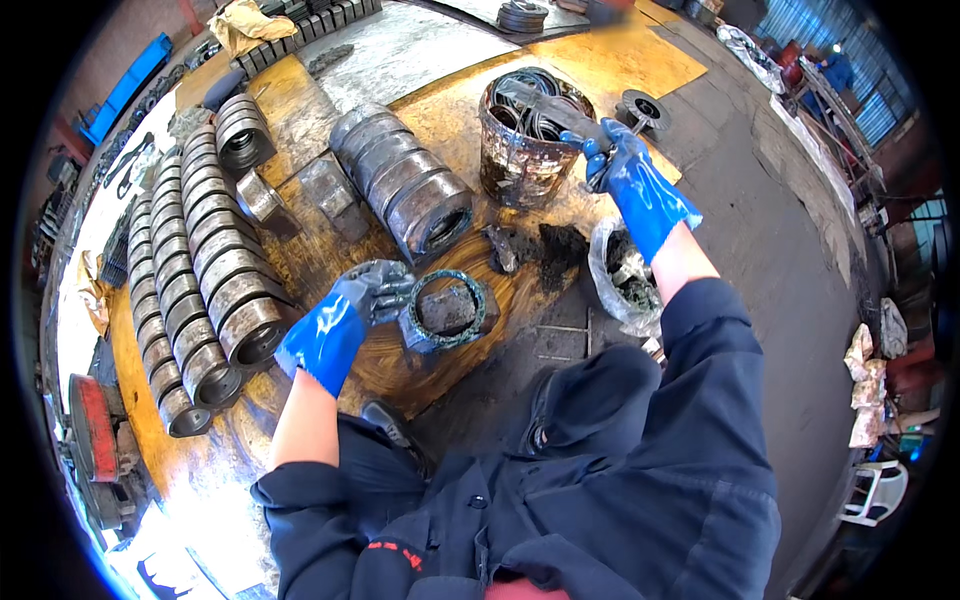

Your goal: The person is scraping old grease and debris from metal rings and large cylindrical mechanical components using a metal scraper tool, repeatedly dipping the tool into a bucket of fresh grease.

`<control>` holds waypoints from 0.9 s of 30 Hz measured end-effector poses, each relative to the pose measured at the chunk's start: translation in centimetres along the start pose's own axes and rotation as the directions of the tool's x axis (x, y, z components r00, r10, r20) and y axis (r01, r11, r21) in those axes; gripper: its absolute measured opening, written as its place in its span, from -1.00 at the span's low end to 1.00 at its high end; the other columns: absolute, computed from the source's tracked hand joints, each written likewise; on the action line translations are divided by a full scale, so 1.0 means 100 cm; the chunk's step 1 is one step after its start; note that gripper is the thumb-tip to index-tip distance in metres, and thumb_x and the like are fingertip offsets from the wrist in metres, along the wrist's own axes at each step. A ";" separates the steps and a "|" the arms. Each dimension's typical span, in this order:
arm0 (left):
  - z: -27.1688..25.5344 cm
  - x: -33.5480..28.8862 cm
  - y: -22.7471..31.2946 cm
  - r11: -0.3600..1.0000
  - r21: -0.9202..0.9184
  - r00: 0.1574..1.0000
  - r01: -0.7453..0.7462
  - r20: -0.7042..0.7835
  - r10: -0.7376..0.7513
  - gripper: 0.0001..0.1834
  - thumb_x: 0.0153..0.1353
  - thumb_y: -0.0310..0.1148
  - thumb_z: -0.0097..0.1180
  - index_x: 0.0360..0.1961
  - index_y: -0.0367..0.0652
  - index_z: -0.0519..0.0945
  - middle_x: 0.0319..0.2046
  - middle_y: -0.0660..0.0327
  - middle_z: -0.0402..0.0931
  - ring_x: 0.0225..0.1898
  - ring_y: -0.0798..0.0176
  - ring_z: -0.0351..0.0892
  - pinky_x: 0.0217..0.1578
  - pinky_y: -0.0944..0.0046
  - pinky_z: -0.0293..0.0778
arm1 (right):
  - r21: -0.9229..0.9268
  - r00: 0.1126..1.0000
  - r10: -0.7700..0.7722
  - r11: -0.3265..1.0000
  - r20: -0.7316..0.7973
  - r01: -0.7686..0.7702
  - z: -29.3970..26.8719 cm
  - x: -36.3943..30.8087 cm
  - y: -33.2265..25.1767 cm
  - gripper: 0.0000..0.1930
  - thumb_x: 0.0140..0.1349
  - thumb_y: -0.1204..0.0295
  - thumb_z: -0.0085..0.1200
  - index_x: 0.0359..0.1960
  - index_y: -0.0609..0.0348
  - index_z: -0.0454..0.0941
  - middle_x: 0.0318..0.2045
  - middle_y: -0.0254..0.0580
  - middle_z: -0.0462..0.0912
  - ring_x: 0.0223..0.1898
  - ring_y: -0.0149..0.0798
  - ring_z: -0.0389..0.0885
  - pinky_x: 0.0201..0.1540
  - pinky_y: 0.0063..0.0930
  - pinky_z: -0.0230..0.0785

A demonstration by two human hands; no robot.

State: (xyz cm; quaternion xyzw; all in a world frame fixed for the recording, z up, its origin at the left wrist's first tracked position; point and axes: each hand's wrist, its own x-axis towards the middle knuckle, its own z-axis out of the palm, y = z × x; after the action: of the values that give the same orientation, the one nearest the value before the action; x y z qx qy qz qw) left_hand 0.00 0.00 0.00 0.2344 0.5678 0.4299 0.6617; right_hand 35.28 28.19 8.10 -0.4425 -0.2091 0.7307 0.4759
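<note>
My left hand (372, 292), in a blue glove with dark grease on its fingers, is beside a greasy metal ring (480, 300). The fingers are loosely bent and slightly apart, with nothing visible in them. Under the ring lies a hexagonal metal block (412, 330). My right hand (618, 165), gloved in blue as well, is closed at the rim of a stained bucket (520, 165). It grips a flat, grey, blade-like tool (545, 100) that reaches over the bucket. Dark rings (505, 117) fill the bucket's top; the tool covers some of them.
Rows of thick metal rings (235, 270) lie to the left, with a larger row (390, 165) beyond my left hand. Dark greasy lumps (555, 250) and a plastic-lined container (603, 265) are near my right forearm. A flanged spool (643, 108) stands past the bucket.
</note>
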 end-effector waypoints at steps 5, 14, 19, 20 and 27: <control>-0.003 -0.004 -0.018 0.995 0.067 0.997 -0.071 0.017 0.070 -0.57 0.21 -0.02 0.17 -0.06 -0.10 0.55 -0.24 0.32 0.63 -0.33 0.45 0.59 -0.43 0.44 0.43 | 0.081 0.977 0.020 0.997 -0.211 -0.003 0.024 0.057 -0.017 -0.72 0.32 0.14 -0.06 -0.14 0.04 0.31 -0.30 0.19 0.66 -0.75 -0.36 0.44 -0.81 -0.61 0.20; -0.020 -0.004 0.003 0.966 0.252 0.978 -0.055 -0.181 0.103 -0.57 0.26 -0.01 0.09 -0.04 -0.11 0.54 -0.22 0.28 0.63 -0.25 0.42 0.58 -0.34 0.41 0.45 | 0.204 0.949 -0.178 0.951 -0.260 0.234 0.064 0.165 -0.018 -0.82 0.24 0.41 0.11 -0.20 0.21 0.50 -0.33 -0.14 0.63 -0.48 -0.17 0.61 -0.56 -0.46 0.58; -0.032 -0.001 -0.004 0.926 0.370 0.972 -0.077 -0.178 0.152 -0.60 0.28 -0.03 0.06 -0.06 -0.12 0.57 -0.23 0.28 0.63 -0.26 0.43 0.57 -0.35 0.40 0.45 | -0.591 0.789 -0.589 0.578 0.176 0.563 0.035 0.177 0.003 -0.66 0.33 0.33 -0.02 0.02 0.33 0.43 -0.16 -0.03 0.60 -0.25 -0.17 0.63 -0.28 -0.49 0.53; -0.040 -0.005 -0.008 0.911 0.401 0.966 -0.094 -0.184 0.181 -0.60 0.29 -0.04 0.05 -0.05 -0.13 0.57 -0.23 0.28 0.63 -0.26 0.43 0.57 -0.34 0.39 0.45 | -0.622 0.771 -0.574 0.506 0.274 0.598 0.034 0.171 0.010 -0.64 0.36 0.31 -0.07 0.06 0.33 0.42 -0.12 -0.02 0.58 -0.20 -0.18 0.62 -0.23 -0.48 0.51; -0.043 0.005 -0.007 0.834 0.535 0.945 -0.135 -0.185 0.272 -0.53 0.31 -0.06 0.02 0.05 -0.22 0.52 -0.14 0.26 0.61 -0.16 0.41 0.54 -0.20 0.39 0.41 | 0.098 0.970 -0.242 0.965 -0.020 0.243 0.008 0.120 -0.002 -0.90 0.27 0.43 0.00 -0.30 0.21 0.47 -0.31 -0.05 0.62 -0.41 -0.18 0.64 -0.48 -0.37 0.59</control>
State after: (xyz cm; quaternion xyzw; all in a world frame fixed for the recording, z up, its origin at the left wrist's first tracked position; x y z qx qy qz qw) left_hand -3.92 -0.71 -1.85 0.4055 0.7133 0.3567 0.4467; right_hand 32.84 38.98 3.29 -0.3922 -0.2230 0.6747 0.5841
